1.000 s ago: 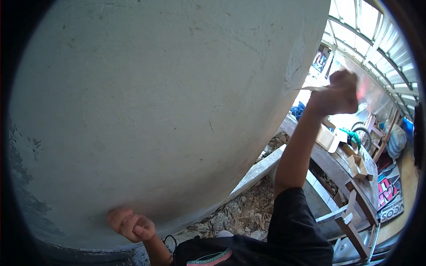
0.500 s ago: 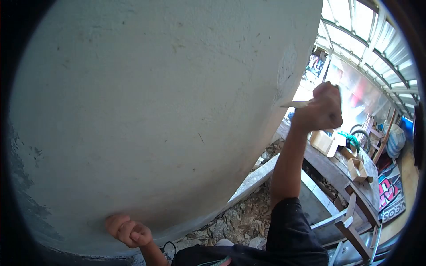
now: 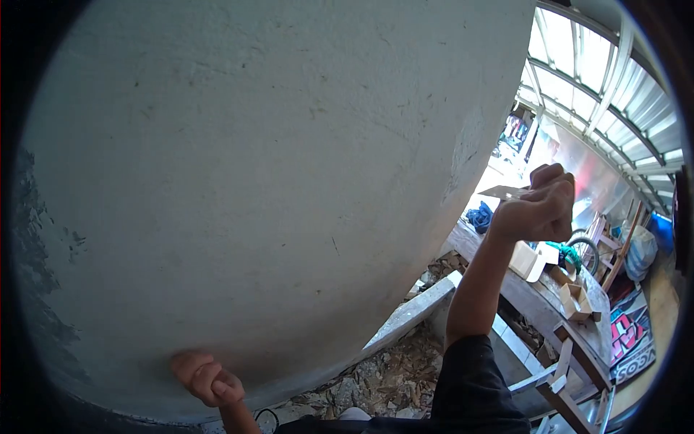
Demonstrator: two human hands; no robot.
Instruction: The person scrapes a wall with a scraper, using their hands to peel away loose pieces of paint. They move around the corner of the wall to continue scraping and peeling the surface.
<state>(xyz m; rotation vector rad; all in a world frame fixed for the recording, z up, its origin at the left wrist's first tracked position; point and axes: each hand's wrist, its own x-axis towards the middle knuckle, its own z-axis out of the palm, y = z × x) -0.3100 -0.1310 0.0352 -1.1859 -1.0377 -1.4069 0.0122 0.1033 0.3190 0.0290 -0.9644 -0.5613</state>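
Note:
My right hand is raised beside the right edge of a pale plastered wall. Its fingers are wrapped round a thin, flat scraper. The scraper's pointed blade juts left towards the wall edge, apparently apart from it, and the handle is hidden in my fist. Low at the left, my left hand is curled closed against or very near the wall, in its own shadow. Whatever its fingers might hold is hidden.
Broken rubble lies along the wall's foot. On the right stand a long table with an open cardboard box, a wooden frame and a white bag. Rough grey patches mark the wall's left side.
My right hand has moved right and lower in view, with the scraper still in it. The left hand has hardly moved. The view itself has shifted slightly.

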